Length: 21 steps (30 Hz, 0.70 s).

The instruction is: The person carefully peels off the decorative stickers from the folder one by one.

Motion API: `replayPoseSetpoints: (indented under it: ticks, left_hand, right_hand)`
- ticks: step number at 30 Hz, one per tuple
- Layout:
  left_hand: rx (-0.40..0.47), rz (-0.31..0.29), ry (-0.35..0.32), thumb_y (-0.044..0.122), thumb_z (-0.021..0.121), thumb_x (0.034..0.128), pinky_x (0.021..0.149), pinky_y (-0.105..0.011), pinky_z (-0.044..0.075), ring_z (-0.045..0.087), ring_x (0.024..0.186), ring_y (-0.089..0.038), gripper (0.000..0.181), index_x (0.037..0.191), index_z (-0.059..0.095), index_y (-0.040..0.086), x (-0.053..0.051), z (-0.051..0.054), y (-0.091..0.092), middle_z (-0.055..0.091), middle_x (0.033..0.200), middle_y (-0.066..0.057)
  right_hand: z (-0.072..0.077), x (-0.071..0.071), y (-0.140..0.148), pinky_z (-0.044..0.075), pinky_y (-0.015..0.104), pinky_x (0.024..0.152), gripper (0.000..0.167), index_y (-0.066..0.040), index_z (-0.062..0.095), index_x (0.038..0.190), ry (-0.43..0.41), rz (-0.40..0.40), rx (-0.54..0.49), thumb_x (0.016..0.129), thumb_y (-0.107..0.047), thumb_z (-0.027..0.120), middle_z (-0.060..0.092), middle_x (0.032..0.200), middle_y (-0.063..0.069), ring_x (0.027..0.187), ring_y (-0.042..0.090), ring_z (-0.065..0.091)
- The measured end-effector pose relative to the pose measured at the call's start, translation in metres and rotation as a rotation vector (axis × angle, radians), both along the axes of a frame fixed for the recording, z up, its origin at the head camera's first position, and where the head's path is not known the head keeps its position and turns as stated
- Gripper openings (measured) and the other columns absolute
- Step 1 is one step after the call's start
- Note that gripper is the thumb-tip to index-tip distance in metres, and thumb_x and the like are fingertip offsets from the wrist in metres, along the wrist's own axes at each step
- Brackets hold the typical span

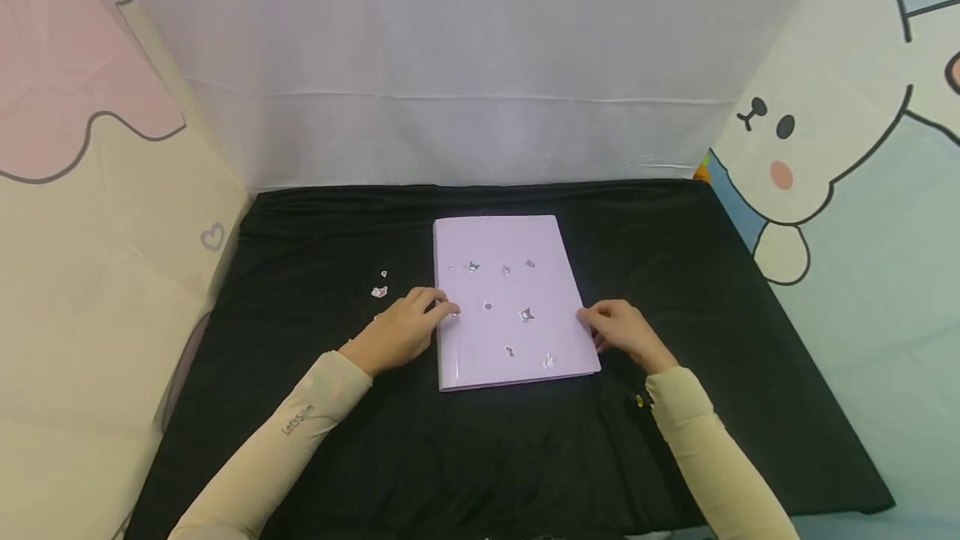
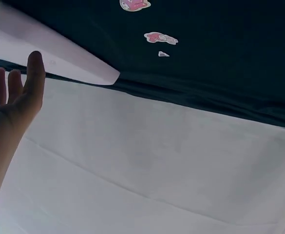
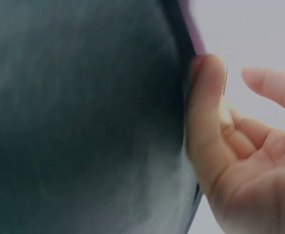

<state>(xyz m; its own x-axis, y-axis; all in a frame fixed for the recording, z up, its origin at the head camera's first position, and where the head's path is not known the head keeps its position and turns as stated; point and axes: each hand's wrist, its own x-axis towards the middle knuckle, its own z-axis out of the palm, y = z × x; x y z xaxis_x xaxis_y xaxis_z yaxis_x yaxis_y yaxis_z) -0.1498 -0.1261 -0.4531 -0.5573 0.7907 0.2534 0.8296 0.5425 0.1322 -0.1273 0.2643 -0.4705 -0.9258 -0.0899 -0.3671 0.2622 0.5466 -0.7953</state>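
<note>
A light purple folder [image 1: 510, 290] lies flat on a black cloth, with several small cartoon stickers on its cover, one of them a dark-and-white sticker [image 1: 527, 315]. At its left edge is my left hand [image 1: 405, 327], the fingertips over the cover's margin. The left wrist view shows those fingers [image 2: 35, 73] loosely bent and apart, next to the folder [image 2: 59, 53]. My right hand [image 1: 618, 327] touches the folder's right edge. In the right wrist view, the thumb [image 3: 208, 97] meets the purple edge [image 3: 193, 29], while another finger stands away from it.
Left of the folder, a pink-and-white sticker [image 1: 379, 292] and a tiny scrap [image 1: 384, 274] lie on the black cloth [image 1: 322, 240]. A white curtain [image 1: 480, 65] hangs behind the table. Cartoon-printed fabric [image 1: 847, 148] stands on the right, with more on the left.
</note>
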Motion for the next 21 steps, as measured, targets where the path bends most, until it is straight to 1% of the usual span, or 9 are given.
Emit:
replayPoseSetpoints:
  ticks: [2, 3, 4, 7, 10, 14, 18, 21]
  left_hand:
    - [-0.013, 0.014, -0.012, -0.006, 0.063, 0.0867, 0.090, -0.038, 0.052, 0.057, 0.108, -0.029, 0.036, 0.121, 0.065, 0.007, 0.000, 0.003, -0.001, 0.060, 0.118, -0.013]
    - [-0.019, 0.020, -0.022, -0.005, 0.063, 0.0865, 0.090, -0.037, 0.052, 0.057, 0.107, -0.028, 0.036, 0.121, 0.065, 0.007, 0.000, 0.005, -0.001, 0.060, 0.118, -0.013]
    - [-0.015, 0.019, -0.027, -0.004, 0.064, 0.0861, 0.090, -0.037, 0.052, 0.057, 0.107, -0.028, 0.035, 0.119, 0.066, 0.007, 0.000, 0.006, -0.001, 0.060, 0.118, -0.013]
    - [-0.002, 0.025, -0.046, 0.000, 0.068, 0.0865, 0.088, -0.036, 0.052, 0.057, 0.104, -0.027, 0.031, 0.116, 0.067, 0.007, -0.001, 0.008, -0.001, 0.060, 0.117, -0.012]
    - [0.014, 0.021, -0.063, 0.003, 0.072, 0.0866, 0.086, -0.036, 0.052, 0.057, 0.103, -0.027, 0.028, 0.114, 0.068, 0.008, -0.003, 0.004, 0.001, 0.060, 0.116, -0.012]
    - [0.008, 0.019, -0.102, 0.009, 0.073, 0.0880, 0.092, -0.037, 0.051, 0.059, 0.110, -0.028, 0.029, 0.117, 0.068, 0.008, -0.007, -0.002, 0.003, 0.062, 0.123, -0.013]
    - [-0.029, 0.036, -0.175, 0.016, 0.072, 0.0910, 0.100, -0.043, 0.048, 0.055, 0.123, -0.031, 0.034, 0.123, 0.067, 0.007, -0.008, -0.007, 0.005, 0.058, 0.134, -0.017]
    - [-0.051, 0.048, -0.215, 0.019, 0.071, 0.0922, 0.102, -0.045, 0.045, 0.053, 0.127, -0.033, 0.036, 0.126, 0.066, 0.006, -0.009, -0.010, 0.005, 0.056, 0.138, -0.019]
  right_hand:
    - [0.002, 0.000, -0.001, 0.058, 0.036, 0.063, 0.034, 0.005, 0.069, 0.104, 0.013, -0.009, 0.091, 0.101, -0.028, 0.059, 0.066, 0.088, 0.014, 0.070, 0.024, 0.064]
    - [0.003, 0.000, -0.001, 0.058, 0.035, 0.062, 0.034, 0.005, 0.069, 0.103, 0.017, -0.016, 0.120, 0.101, -0.028, 0.060, 0.066, 0.087, 0.014, 0.070, 0.024, 0.065]
    - [0.004, -0.001, -0.001, 0.058, 0.035, 0.062, 0.034, 0.005, 0.068, 0.103, 0.023, -0.019, 0.139, 0.101, -0.028, 0.060, 0.066, 0.087, 0.014, 0.070, 0.024, 0.065]
    - [0.007, -0.002, 0.000, 0.059, 0.036, 0.062, 0.033, 0.005, 0.067, 0.103, 0.038, -0.017, 0.147, 0.101, -0.027, 0.061, 0.066, 0.087, 0.015, 0.070, 0.024, 0.065]
    - [0.008, -0.004, 0.001, 0.058, 0.035, 0.061, 0.030, 0.003, 0.067, 0.103, 0.064, -0.004, 0.166, 0.099, -0.026, 0.063, 0.066, 0.086, 0.014, 0.070, 0.024, 0.065]
    - [0.011, -0.008, -0.001, 0.057, 0.034, 0.062, 0.025, 0.000, 0.067, 0.104, 0.128, 0.032, 0.235, 0.097, -0.024, 0.065, 0.067, 0.085, 0.011, 0.069, 0.022, 0.062]
    - [0.013, -0.016, -0.010, 0.057, 0.039, 0.069, 0.022, -0.002, 0.068, 0.105, 0.199, 0.080, 0.309, 0.096, -0.021, 0.068, 0.067, 0.090, 0.011, 0.075, 0.024, 0.061]
    - [0.014, -0.024, -0.021, 0.057, 0.041, 0.075, 0.019, -0.003, 0.067, 0.104, 0.236, 0.107, 0.332, 0.095, -0.019, 0.068, 0.068, 0.094, 0.012, 0.079, 0.026, 0.062]
